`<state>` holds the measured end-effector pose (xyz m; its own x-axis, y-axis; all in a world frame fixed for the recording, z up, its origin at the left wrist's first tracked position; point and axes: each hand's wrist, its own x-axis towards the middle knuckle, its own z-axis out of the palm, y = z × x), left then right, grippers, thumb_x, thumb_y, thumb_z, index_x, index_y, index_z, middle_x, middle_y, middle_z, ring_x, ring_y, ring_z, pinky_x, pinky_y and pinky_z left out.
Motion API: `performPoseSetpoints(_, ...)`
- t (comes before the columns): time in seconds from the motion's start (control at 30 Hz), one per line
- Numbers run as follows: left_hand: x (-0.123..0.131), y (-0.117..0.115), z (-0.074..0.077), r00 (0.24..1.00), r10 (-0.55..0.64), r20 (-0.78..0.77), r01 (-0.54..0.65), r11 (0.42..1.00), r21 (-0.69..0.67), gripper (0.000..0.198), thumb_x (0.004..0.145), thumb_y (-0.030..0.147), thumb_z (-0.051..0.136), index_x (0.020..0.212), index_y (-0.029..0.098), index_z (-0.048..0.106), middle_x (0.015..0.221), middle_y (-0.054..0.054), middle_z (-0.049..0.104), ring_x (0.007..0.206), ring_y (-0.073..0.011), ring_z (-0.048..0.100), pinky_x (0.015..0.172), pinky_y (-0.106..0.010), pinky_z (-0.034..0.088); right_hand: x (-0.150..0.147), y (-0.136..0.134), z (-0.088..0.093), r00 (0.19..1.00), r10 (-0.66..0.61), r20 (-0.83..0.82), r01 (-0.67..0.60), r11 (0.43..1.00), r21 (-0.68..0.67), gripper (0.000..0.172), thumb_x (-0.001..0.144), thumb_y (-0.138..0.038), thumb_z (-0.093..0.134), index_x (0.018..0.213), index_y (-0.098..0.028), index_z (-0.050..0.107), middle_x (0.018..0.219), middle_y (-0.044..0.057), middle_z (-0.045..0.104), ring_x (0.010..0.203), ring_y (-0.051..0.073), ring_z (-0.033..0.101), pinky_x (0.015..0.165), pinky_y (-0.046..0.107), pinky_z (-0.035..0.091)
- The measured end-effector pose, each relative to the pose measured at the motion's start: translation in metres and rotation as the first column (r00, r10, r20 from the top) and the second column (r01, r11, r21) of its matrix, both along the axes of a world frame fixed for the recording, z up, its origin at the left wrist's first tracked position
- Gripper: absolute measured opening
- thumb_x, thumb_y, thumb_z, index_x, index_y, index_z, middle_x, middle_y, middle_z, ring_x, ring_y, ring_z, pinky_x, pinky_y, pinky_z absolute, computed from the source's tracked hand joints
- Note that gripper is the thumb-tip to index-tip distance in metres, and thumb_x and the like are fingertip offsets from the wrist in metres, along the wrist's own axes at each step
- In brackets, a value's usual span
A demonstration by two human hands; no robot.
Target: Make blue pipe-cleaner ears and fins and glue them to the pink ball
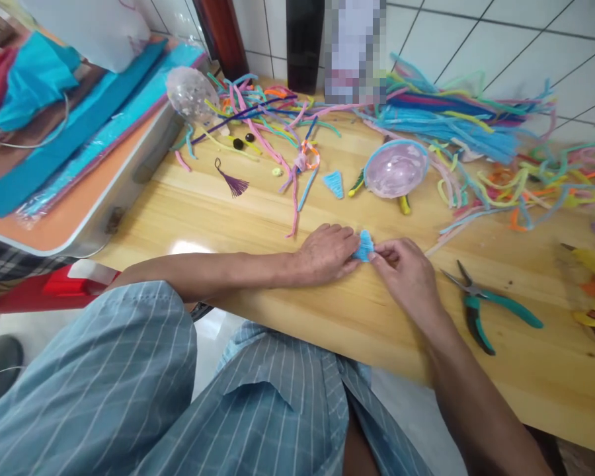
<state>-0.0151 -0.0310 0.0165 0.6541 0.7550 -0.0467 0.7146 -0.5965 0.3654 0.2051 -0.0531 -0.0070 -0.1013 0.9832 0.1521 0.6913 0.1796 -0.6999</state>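
Note:
My left hand (327, 253) and my right hand (405, 271) meet near the front of the wooden table (258, 218). Both pinch a small light-blue folded pipe-cleaner piece (363, 246) held just above the tabletop. The fingers of each hand are closed on it from either side. A second light-blue pipe-cleaner piece (334, 183) of similar shape lies farther back, beside a clear pink plastic half-sphere (395, 169).
Teal-handled pliers (480, 305) lie to the right of my right hand. Loose pipe cleaners (456, 119) of many colours cover the back of the table. A purple tassel (232, 182), a clear ball (191, 92) and stacked coloured sheets (69, 145) lie at the left.

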Motion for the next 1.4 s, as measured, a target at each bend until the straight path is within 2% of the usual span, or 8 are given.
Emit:
performPoseSetpoints(0.2, -0.01, 0.003, -0.017, 0.938, 0.057, 0.341, -0.029, 0.996, -0.087, 0.012, 0.104, 0.029, 0.064, 0.107, 0.017, 0.066, 0.112, -0.012, 0.075, 0.111, -0.0272, 0.069, 0.099, -0.042, 0.05, -0.009, -0.001, 0.015, 0.95, -0.121, -0.286, 0.051, 0.969, -0.24, 0.027, 0.082, -0.049, 0.085, 0.087, -0.026, 0.072, 0.076, 0.0, 0.074, 0.069, 0.019, 0.065, 0.07, 0.036, 0.055)
performPoseSetpoints(0.33, -0.013, 0.005, -0.02, 0.682, 0.295, 0.67, -0.071, 0.938, -0.341, 0.033, 0.102, 0.048, 0.069, 0.113, 0.018, 0.059, 0.113, -0.009, 0.072, 0.095, -0.0193, 0.066, 0.087, -0.034, 0.052, -0.018, -0.003, 0.022, 0.906, -0.169, -0.389, 0.06, 0.959, -0.277, 0.031, 0.077, -0.048, 0.09, 0.085, -0.027, 0.069, 0.078, -0.001, 0.075, 0.073, 0.019, 0.069, 0.072, 0.036, 0.057)
performPoseSetpoints(0.4, -0.013, 0.007, -0.02, 0.57, 0.389, 0.724, -0.014, 0.885, -0.465, 0.03, 0.104, 0.048, 0.064, 0.107, 0.019, 0.06, 0.1, -0.004, 0.069, 0.086, -0.0157, 0.061, 0.08, -0.031, 0.048, -0.023, -0.002, 0.025, 0.906, -0.162, -0.391, 0.058, 0.962, -0.266, 0.029, 0.078, -0.047, 0.089, 0.087, -0.027, 0.069, 0.08, -0.001, 0.075, 0.075, 0.02, 0.07, 0.075, 0.036, 0.059)
performPoseSetpoints(0.47, -0.012, 0.01, -0.019, 0.521, 0.422, 0.742, 0.052, 0.852, -0.521, 0.028, 0.104, 0.045, 0.061, 0.096, 0.019, 0.059, 0.086, 0.001, 0.062, 0.08, -0.0139, 0.056, 0.076, -0.029, 0.044, -0.026, -0.001, 0.027, 0.912, -0.141, -0.385, 0.043, 0.967, -0.253, 0.028, 0.08, -0.047, 0.088, 0.09, -0.028, 0.069, 0.082, -0.001, 0.076, 0.077, 0.02, 0.071, 0.076, 0.037, 0.059)
performPoseSetpoints(0.93, -0.01, 0.014, -0.024, 0.518, 0.364, 0.774, 0.103, 0.872, -0.479, 0.028, 0.105, 0.046, 0.06, 0.097, 0.02, 0.062, 0.087, 0.0, 0.065, 0.084, -0.0147, 0.059, 0.08, -0.029, 0.045, -0.033, 0.008, 0.034, 0.932, -0.173, -0.318, 0.091, 0.962, -0.256, 0.024, 0.08, -0.048, 0.086, 0.078, -0.027, 0.074, 0.074, -0.002, 0.073, 0.07, 0.019, 0.061, 0.071, 0.034, 0.051)
performPoseSetpoints(1.13, -0.012, 0.015, -0.018, 0.519, 0.394, 0.758, 0.097, 0.854, -0.511, 0.036, 0.107, 0.052, 0.053, 0.092, 0.02, 0.059, 0.09, 0.0, 0.063, 0.088, -0.0156, 0.059, 0.082, -0.03, 0.045, -0.037, 0.013, 0.038, 0.955, -0.062, -0.289, -0.016, 0.966, -0.259, 0.033, 0.087, -0.057, 0.082, 0.079, -0.027, 0.07, 0.073, -0.003, 0.067, 0.07, 0.018, 0.058, 0.07, 0.034, 0.048)
performPoseSetpoints(1.27, -0.014, 0.017, -0.017, 0.537, 0.345, 0.769, 0.133, 0.866, -0.482, 0.036, 0.106, 0.053, 0.053, 0.09, 0.02, 0.056, 0.086, 0.001, 0.057, 0.083, -0.0148, 0.054, 0.081, -0.031, 0.043, -0.036, 0.011, 0.032, 0.968, -0.002, -0.252, -0.043, 0.984, -0.171, 0.022, 0.094, -0.045, 0.073, 0.082, -0.027, 0.07, 0.076, -0.003, 0.068, 0.074, 0.018, 0.06, 0.074, 0.034, 0.048)
performPoseSetpoints(1.4, -0.014, 0.015, -0.013, 0.519, 0.389, 0.761, 0.174, 0.824, -0.54, 0.041, 0.104, 0.059, 0.057, 0.092, 0.02, 0.056, 0.083, 0.002, 0.052, 0.08, -0.0139, 0.05, 0.077, -0.03, 0.041, -0.034, 0.007, 0.029, 0.967, 0.013, -0.254, -0.053, 0.987, -0.152, 0.017, 0.094, -0.039, 0.07, 0.082, -0.027, 0.069, 0.076, -0.003, 0.068, 0.075, 0.019, 0.06, 0.074, 0.034, 0.048)
